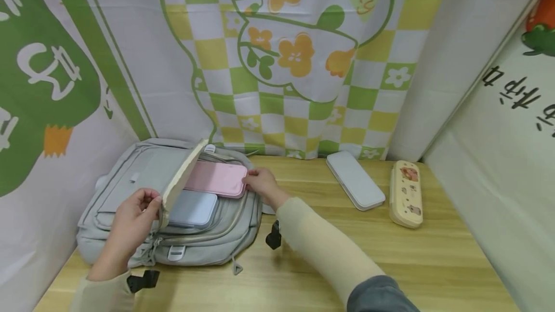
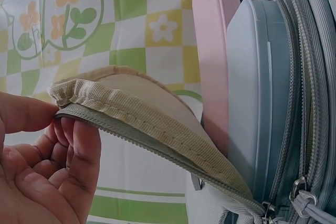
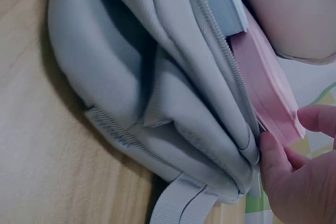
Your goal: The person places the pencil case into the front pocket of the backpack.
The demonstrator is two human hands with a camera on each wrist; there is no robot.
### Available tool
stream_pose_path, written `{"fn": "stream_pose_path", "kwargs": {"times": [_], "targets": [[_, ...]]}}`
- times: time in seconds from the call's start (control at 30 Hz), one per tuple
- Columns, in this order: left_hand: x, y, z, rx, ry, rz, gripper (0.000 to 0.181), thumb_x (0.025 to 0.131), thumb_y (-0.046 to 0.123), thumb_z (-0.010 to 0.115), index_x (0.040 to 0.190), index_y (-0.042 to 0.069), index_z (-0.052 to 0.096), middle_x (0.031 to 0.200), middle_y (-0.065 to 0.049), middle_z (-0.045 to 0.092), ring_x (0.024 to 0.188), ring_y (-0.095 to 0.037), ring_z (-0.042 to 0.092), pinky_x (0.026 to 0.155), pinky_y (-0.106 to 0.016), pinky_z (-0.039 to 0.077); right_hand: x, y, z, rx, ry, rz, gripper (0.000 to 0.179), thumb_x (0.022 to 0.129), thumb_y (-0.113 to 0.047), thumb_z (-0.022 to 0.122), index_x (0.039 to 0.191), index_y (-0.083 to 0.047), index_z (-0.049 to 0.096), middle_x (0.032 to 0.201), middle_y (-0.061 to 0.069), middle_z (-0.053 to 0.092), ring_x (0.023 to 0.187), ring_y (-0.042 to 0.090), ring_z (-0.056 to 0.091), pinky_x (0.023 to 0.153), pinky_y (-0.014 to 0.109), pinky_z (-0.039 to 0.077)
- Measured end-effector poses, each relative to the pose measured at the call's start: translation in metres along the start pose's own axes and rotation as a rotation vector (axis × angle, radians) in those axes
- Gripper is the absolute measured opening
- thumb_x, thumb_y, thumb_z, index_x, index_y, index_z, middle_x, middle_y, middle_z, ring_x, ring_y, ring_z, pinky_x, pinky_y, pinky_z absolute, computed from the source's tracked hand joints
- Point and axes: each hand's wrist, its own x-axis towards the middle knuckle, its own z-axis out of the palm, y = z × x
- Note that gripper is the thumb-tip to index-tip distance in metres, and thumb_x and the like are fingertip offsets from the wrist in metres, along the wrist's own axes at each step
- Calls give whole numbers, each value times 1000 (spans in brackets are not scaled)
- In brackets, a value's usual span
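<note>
A grey backpack [image 1: 130, 158] lies on the table with its front pocket unzipped. My left hand [image 1: 136, 215] pinches the zippered edge of the pocket flap [image 2: 131, 103] between thumb and fingers, holding it raised. Inside the pocket lie a pink pencil case [image 1: 217, 177] and a light blue pencil case [image 1: 192, 208], side by side, their left ends hidden under the flap. With thumb and fingertips my right hand [image 1: 263, 184] grips the right end of the pink case, close to the pocket's zipper [image 3: 231, 61].
On the table's right side lie a white pencil case [image 1: 355, 179] and a cream pencil case [image 1: 406, 194] with printed pictures. A patterned curtain [image 1: 303, 110] hangs behind the wooden table [image 1: 312, 273]. A zipper pull [image 1: 237, 267] dangles at the backpack's near side.
</note>
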Motion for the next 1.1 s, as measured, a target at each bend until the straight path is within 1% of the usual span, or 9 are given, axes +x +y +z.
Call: {"fn": "stream_pose_path", "kwargs": {"times": [0.1, 0.2, 0.33, 0.47, 0.63, 0.77, 1.0, 1.03, 1.1], "targets": [[0, 0, 0, -2, -1, 4, 23, 110, 17, 50, 116, -4, 56, 100, -16, 66, 79, -10, 60, 67, -23, 52, 0, -2, 0, -33, -30, -5, 39, 97, -2, 65, 131, 14, 59, 132, 25, 62, 111, 33, 67, 95, 34, 55], [0, -1, 0, -5, 5, 10, 23, 110, 17, 51, 115, -5, 56, 99, -16, 66, 78, -8, 59, 66, -22, 51, 1, -5, 3, -72, -66, -7, 38, 97, -5, 66, 131, 12, 61, 130, 23, 64, 110, 31, 68, 94, 34, 54], [1, -2, 1, -10, 13, 15, 22, 109, 16, 52, 114, -5, 57, 100, -16, 66, 78, -6, 58, 66, -22, 52, 3, -9, 8, -133, -74, -11, 36, 97, -5, 66, 129, 11, 64, 118, 19, 68, 96, 25, 68, 84, 29, 53], [-1, 0, 3, -11, 21, 8, 21, 109, 15, 53, 113, -5, 57, 99, -16, 66, 78, -6, 58, 67, -23, 53, 4, -10, 15, -175, -65, -38, 31, 95, -2, 66, 123, 12, 66, 103, 15, 68, 80, 18, 60, 72, 25, 50], [-1, 2, 5, -19, 18, 9, 19, 108, 13, 53, 112, -5, 57, 96, -15, 66, 78, -8, 59, 67, -23, 53, 6, -9, 25, -240, -29, -87, 23, 89, 1, 71, 110, 9, 72, 89, 8, 65, 75, 13, 53, 65, 22, 44], [-1, 3, 6, -22, 9, 15, 19, 108, 13, 52, 112, -4, 57, 94, -13, 65, 76, -10, 58, 66, -23, 51, 9, -7, 31, -263, -23, -98, 22, 87, 1, 72, 109, 7, 73, 88, 6, 66, 76, 13, 53, 66, 21, 44], [1, 1, 4, -38, -22, 10, 21, 110, 16, 50, 115, -4, 55, 99, -15, 63, 80, -13, 59, 68, -24, 53, 12, -3, 41, -333, -2, -156, 17, 85, 3, 73, 102, 6, 73, 89, 7, 70, 77, 12, 57, 67, 22, 47], [2, 0, 4, -45, -26, 8, 21, 110, 16, 50, 115, -4, 55, 99, -15, 63, 80, -13, 59, 68, -25, 53, 12, -2, 42, -336, -8, -160, 17, 85, 4, 72, 101, 6, 73, 88, 8, 71, 76, 12, 57, 67, 22, 48], [2, -1, 4, -50, -29, 1, 21, 110, 15, 50, 115, -5, 55, 100, -15, 63, 81, -13, 59, 69, -25, 54, 11, -1, 46, -308, -49, -148, 19, 87, 4, 71, 105, 7, 72, 90, 8, 70, 75, 11, 56, 67, 21, 47]]}}
